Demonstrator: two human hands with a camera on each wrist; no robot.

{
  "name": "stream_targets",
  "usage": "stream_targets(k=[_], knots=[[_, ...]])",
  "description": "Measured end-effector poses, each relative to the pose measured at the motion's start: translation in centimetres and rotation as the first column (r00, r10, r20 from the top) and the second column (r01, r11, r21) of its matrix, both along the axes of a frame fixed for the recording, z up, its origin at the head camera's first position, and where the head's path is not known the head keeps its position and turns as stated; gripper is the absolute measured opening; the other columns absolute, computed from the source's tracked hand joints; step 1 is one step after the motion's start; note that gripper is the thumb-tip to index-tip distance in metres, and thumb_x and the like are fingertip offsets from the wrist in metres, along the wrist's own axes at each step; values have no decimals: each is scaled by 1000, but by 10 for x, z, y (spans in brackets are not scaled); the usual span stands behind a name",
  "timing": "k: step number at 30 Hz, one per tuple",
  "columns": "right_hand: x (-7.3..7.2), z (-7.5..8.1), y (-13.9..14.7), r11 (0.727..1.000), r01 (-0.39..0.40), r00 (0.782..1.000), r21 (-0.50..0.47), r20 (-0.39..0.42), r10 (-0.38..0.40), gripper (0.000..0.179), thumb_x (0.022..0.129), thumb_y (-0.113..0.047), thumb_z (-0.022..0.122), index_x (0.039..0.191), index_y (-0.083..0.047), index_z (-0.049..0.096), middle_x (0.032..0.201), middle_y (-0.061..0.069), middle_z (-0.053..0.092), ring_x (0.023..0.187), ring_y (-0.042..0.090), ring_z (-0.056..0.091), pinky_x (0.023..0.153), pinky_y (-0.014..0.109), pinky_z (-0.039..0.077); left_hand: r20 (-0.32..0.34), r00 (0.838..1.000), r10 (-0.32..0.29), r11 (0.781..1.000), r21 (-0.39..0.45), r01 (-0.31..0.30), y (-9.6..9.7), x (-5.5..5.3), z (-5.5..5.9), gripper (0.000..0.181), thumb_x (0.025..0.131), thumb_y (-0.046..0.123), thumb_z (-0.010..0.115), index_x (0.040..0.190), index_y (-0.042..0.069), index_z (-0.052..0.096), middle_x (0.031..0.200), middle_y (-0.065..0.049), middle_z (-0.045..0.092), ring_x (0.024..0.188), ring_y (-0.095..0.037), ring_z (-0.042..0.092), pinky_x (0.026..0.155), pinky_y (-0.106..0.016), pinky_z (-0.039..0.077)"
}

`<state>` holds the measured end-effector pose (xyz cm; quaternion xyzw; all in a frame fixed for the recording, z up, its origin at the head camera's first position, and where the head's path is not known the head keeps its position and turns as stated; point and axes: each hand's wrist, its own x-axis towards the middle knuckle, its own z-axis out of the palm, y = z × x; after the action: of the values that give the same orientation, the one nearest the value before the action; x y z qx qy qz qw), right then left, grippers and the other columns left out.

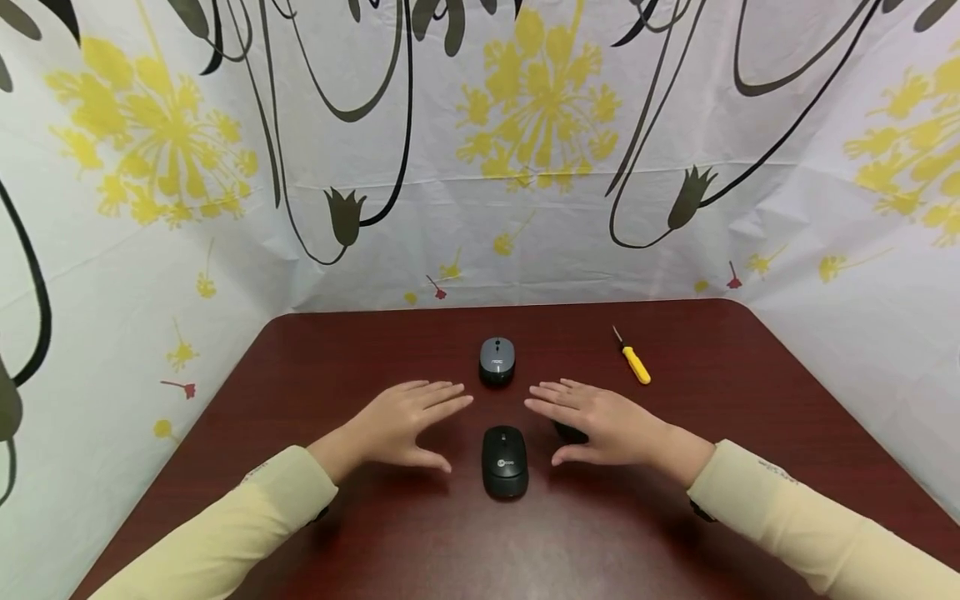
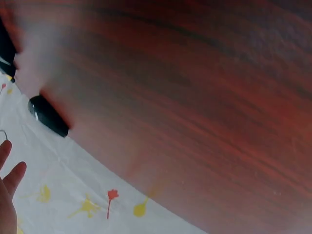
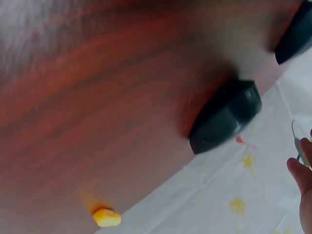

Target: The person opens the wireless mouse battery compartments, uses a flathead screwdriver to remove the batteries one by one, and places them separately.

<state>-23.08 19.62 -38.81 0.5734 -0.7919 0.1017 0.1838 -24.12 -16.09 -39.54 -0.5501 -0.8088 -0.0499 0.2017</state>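
Observation:
My left hand (image 1: 397,421) hovers over the table with its fingers straight and thumb spread, holding nothing. A black computer mouse (image 1: 505,462) lies between the two hands, apart from both. My right hand (image 1: 607,423) also has straight fingers and partly covers a second dark mouse (image 1: 570,433); whether it touches that mouse cannot be told in the head view. Farther back sits a grey-topped mouse (image 1: 497,360). In the right wrist view, a dark mouse (image 3: 226,117) stands apart from the right hand's fingers (image 3: 302,173). The left wrist view shows another dark mouse (image 2: 48,116).
A screwdriver with a yellow handle (image 1: 636,365) lies at the back right of the dark red-brown table (image 1: 375,350). White cloth with a flower print (image 1: 450,150) hangs behind the table and along both sides.

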Motion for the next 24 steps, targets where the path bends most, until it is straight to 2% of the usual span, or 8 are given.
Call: stream_targets(k=[9,17,24], knots=[[5,-18,-11,996,-89,996,12,-3,89,68,85,-39,75,140,-7,51,139,13,52,127,27,50,101,45,44,33,996,-87,996,-24,88,12,0,-11,82,80,62,69,143,13,50,142,-8,51,127,-22,50,102,-40,43],[7,-24,-19,986,-163,984,41,-65,165,65,80,-27,82,135,-6,55,133,14,57,125,24,52,101,39,44,1,980,-201,977,-77,200,22,-3,-14,72,85,52,70,139,8,53,136,-13,55,125,-23,51,103,-38,43],[8,-25,-25,972,-231,964,46,-122,235,61,77,-19,84,130,-5,58,128,16,60,118,24,57,97,35,48,-40,965,-259,961,-117,252,27,-7,-20,62,88,43,71,136,8,55,131,-14,58,123,-23,53,103,-37,43]])
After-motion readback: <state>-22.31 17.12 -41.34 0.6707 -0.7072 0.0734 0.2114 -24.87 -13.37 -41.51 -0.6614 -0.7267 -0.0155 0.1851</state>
